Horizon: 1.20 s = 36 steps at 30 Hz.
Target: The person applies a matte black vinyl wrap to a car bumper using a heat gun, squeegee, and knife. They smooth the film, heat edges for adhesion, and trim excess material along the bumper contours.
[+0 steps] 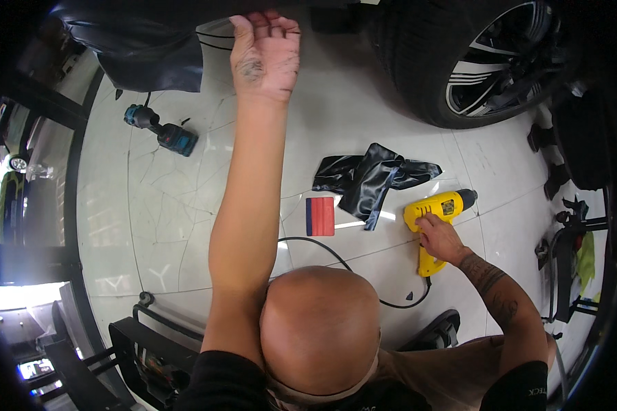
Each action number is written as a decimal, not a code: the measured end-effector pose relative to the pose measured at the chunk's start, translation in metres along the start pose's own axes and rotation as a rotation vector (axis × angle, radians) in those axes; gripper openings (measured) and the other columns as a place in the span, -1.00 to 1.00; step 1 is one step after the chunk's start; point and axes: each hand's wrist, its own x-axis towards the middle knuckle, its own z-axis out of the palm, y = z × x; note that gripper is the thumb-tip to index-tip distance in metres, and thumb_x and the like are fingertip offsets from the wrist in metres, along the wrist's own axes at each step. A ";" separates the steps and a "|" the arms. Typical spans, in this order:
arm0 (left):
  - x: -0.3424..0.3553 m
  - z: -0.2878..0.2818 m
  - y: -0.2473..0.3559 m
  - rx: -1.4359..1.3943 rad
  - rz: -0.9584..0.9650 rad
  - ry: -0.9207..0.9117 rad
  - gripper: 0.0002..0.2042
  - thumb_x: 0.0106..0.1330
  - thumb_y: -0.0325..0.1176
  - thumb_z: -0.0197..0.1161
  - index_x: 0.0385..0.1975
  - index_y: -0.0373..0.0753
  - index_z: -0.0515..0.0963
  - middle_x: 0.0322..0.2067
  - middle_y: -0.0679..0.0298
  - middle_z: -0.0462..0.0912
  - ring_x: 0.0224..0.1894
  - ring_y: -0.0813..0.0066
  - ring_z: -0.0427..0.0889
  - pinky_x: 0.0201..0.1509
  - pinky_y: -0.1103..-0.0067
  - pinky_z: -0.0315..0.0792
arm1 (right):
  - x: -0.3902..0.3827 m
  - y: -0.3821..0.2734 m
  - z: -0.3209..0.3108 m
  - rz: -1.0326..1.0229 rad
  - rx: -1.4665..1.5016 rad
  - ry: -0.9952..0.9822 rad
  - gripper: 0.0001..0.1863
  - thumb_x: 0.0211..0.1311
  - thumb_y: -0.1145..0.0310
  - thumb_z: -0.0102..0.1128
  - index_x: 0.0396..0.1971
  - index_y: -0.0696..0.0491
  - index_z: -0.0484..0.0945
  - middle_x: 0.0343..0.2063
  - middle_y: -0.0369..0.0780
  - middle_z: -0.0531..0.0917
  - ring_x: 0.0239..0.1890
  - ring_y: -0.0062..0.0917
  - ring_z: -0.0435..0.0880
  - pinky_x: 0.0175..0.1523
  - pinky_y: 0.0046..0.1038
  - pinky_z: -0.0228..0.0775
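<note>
My left hand (pixel 266 58) reaches up to the lower edge of a dark car panel (pixel 212 8), palm in view. Its thumb stands apart and its fingers bend at the panel edge, the tips in shadow; I see nothing in it. My right hand (pixel 440 236) grips a yellow heat gun (pixel 432 207) with a black nozzle, which points to the right, low over or on the floor. Left of the gun are crumpled pieces of glossy black film (pixel 371 183). A red squeegee (pixel 321 216) with a dark blue edge lies just below them.
A car wheel (pixel 425 82) with its tyre fills the upper right. On the left floor rests a teal-and-black cordless power tool (pixel 164 133). Black sheeting (pixel 151 55) hangs at the upper left. The gun's cord (pixel 332 252) curves over the pale tiles. Black-framed trolleys (pixel 140 342) stand at both sides.
</note>
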 end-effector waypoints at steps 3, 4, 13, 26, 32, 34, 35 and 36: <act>0.014 -0.008 0.011 0.125 -0.127 -0.263 -0.81 0.26 -0.38 0.21 -0.15 -0.21 0.53 -0.21 0.31 0.56 -0.11 0.40 0.47 0.00 0.49 0.35 | -0.006 0.005 0.011 0.280 0.201 0.144 -0.58 0.08 0.42 0.19 -0.06 0.17 0.32 -0.18 0.01 0.48 -0.14 -0.12 0.52 -0.04 -0.23 0.40; 0.015 -0.007 0.010 0.142 -0.102 -0.248 -0.81 0.26 -0.35 0.21 -0.15 -0.17 0.54 -0.20 0.33 0.56 -0.12 0.42 0.47 -0.03 0.51 0.33 | -0.007 0.005 0.014 0.406 0.291 0.201 -0.55 0.08 0.40 0.21 -0.05 0.18 0.29 -0.17 0.03 0.48 -0.13 -0.12 0.52 -0.04 -0.25 0.40; 0.008 -0.002 -0.006 0.262 0.110 -0.240 -0.78 0.28 -0.23 0.20 -0.15 -0.17 0.50 -0.19 0.37 0.54 -0.13 0.48 0.42 -0.02 0.51 0.27 | -0.035 0.024 0.059 0.652 0.551 0.058 -0.45 -0.03 0.24 0.39 -0.16 0.22 0.31 -0.33 -0.02 0.52 -0.26 -0.22 0.59 -0.17 -0.24 0.43; -0.009 0.005 -0.013 0.479 0.339 0.057 -0.77 0.30 -0.26 0.21 -0.13 -0.18 0.44 -0.22 0.40 0.51 -0.16 0.52 0.43 -0.08 0.57 0.31 | -0.040 0.038 0.070 0.714 0.720 0.149 -0.61 -0.18 0.49 0.27 -0.25 0.15 0.42 -0.48 -0.19 0.57 -0.45 -0.40 0.59 -0.31 -0.41 0.47; -0.001 0.006 -0.006 0.359 0.205 -0.130 -0.77 0.33 -0.24 0.17 -0.11 -0.16 0.42 -0.19 0.40 0.50 -0.14 0.53 0.42 -0.05 0.55 0.30 | -0.033 0.043 0.046 0.619 0.396 0.097 -0.71 -0.18 0.38 0.26 -0.41 0.16 0.43 -0.56 -0.11 0.55 -0.47 -0.31 0.60 -0.36 -0.35 0.44; -0.006 0.010 -0.008 0.424 0.257 -0.148 -0.77 0.34 -0.23 0.15 -0.10 -0.16 0.41 -0.19 0.40 0.49 -0.13 0.53 0.41 -0.02 0.54 0.29 | -0.027 0.043 0.021 0.673 0.413 0.038 -0.72 -0.18 0.39 0.25 -0.42 0.16 0.42 -0.57 -0.11 0.55 -0.49 -0.29 0.60 -0.39 -0.33 0.44; -0.007 0.010 -0.009 0.456 0.285 -0.157 -0.76 0.34 -0.23 0.15 -0.09 -0.16 0.40 -0.18 0.40 0.48 -0.13 0.53 0.41 -0.01 0.54 0.29 | -0.025 0.045 0.014 0.697 0.423 0.006 -0.73 -0.18 0.40 0.24 -0.43 0.16 0.42 -0.58 -0.11 0.55 -0.50 -0.27 0.59 -0.40 -0.32 0.43; -0.006 0.011 -0.018 0.456 0.299 -0.166 -0.76 0.35 -0.23 0.14 -0.08 -0.16 0.39 -0.18 0.40 0.48 -0.13 0.52 0.40 0.00 0.53 0.28 | -0.042 0.077 0.021 0.630 0.473 0.083 -0.72 -0.17 0.42 0.23 -0.41 0.17 0.40 -0.60 -0.11 0.54 -0.54 -0.26 0.58 -0.44 -0.29 0.42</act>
